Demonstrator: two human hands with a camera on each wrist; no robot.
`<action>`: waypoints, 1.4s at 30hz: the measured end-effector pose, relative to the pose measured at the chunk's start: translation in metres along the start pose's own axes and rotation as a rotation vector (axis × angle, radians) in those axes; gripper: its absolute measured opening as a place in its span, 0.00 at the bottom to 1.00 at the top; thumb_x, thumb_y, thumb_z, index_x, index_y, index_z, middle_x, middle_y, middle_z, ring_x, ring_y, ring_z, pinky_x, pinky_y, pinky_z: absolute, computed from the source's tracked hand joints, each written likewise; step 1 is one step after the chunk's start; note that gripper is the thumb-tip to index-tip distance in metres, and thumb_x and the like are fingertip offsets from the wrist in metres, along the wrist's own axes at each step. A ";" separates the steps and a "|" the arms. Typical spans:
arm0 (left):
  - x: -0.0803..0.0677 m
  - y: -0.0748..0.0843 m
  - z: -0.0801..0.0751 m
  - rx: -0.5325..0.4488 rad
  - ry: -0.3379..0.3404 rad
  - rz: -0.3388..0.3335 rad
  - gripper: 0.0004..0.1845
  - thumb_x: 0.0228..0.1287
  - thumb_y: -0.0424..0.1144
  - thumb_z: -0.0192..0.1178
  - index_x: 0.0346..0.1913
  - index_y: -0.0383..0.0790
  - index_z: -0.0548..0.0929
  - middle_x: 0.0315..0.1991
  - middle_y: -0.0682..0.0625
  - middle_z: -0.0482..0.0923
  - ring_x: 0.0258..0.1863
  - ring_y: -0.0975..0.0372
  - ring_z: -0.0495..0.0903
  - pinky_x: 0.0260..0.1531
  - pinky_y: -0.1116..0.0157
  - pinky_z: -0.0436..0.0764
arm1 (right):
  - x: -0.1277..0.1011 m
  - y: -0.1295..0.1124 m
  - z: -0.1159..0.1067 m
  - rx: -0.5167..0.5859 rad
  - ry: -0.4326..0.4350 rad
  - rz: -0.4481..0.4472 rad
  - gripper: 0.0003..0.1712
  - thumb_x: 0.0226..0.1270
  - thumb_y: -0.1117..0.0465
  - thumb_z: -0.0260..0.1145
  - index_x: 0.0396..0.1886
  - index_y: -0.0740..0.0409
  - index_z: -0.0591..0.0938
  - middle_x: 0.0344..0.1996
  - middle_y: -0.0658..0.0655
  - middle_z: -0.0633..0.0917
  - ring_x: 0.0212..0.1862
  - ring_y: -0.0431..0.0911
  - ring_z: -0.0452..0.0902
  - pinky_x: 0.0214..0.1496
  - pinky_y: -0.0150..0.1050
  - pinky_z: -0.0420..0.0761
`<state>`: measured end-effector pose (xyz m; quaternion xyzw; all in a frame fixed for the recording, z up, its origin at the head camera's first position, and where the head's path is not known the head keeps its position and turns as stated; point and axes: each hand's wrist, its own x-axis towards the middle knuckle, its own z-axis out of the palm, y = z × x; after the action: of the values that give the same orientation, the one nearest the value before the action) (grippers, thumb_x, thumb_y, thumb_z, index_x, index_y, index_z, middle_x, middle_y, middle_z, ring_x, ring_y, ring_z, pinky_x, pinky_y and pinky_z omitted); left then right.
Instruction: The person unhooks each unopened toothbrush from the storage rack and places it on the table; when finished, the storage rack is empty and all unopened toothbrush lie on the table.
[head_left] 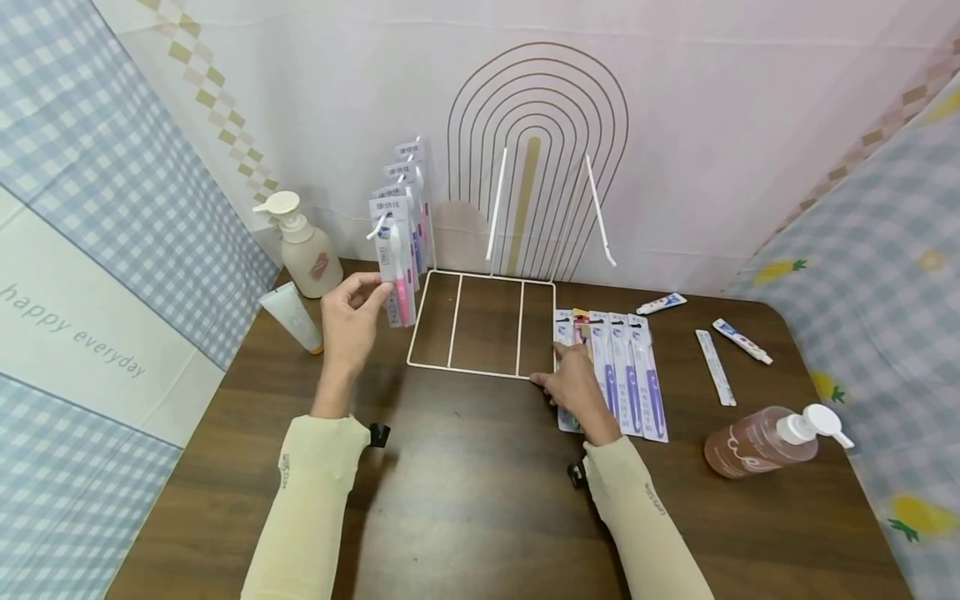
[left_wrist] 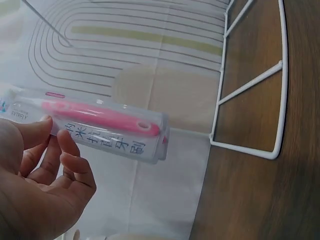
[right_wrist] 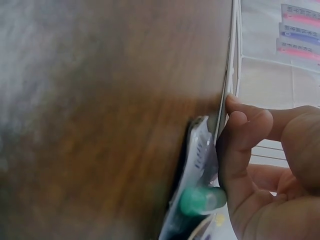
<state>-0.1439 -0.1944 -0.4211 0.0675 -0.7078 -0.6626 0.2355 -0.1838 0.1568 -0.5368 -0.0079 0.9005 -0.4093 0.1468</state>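
The left hand (head_left: pixel 351 321) pinches a pink packaged toothbrush (head_left: pixel 397 267) hanging on the white wire rack (head_left: pixel 483 321). The right hand (head_left: pixel 576 387), fingers curled, presses the rack's front corner, resting over toothbrush packs (head_left: pixel 633 375) flat on the brown wooden table (head_left: pixel 465 483). Pale patterned cloth walls surround it.

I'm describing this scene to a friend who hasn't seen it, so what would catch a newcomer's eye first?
Probably the white wire rack standing mid-table against the wall, with packaged toothbrushes hanging from its left peg. The left hand holds the front pack with the pink toothbrush there, while the right hand rests at the rack's near right corner, on a row of purple toothbrush packs lying flat. A brown pump bottle lies on its side at the right.
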 end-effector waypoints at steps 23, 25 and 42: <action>-0.043 -0.034 0.016 0.115 -0.262 -0.251 0.11 0.80 0.30 0.69 0.52 0.21 0.90 0.36 0.49 0.93 0.29 0.72 0.82 0.34 0.73 0.84 | -0.009 -0.010 0.003 0.001 0.041 -0.014 0.51 0.72 0.60 0.83 0.85 0.77 0.69 0.76 0.83 0.70 0.17 0.43 0.82 0.22 0.41 0.86; -0.043 -0.039 0.015 0.131 -0.276 -0.280 0.11 0.80 0.30 0.69 0.52 0.20 0.90 0.34 0.51 0.92 0.28 0.72 0.81 0.33 0.73 0.82 | -0.010 -0.010 0.003 -0.001 0.048 -0.014 0.51 0.71 0.61 0.83 0.85 0.77 0.69 0.76 0.83 0.70 0.16 0.43 0.82 0.22 0.41 0.87; -0.041 -0.068 0.000 0.259 -0.300 -0.381 0.15 0.79 0.30 0.69 0.57 0.19 0.90 0.42 0.36 0.96 0.27 0.70 0.80 0.32 0.72 0.81 | -0.014 -0.011 0.004 -0.001 0.092 -0.046 0.50 0.69 0.63 0.84 0.83 0.79 0.71 0.72 0.85 0.71 0.16 0.45 0.81 0.19 0.39 0.83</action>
<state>-0.1225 -0.1858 -0.4966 0.1302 -0.7882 -0.6014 -0.0112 -0.1707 0.1479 -0.5277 -0.0099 0.9060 -0.4121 0.0958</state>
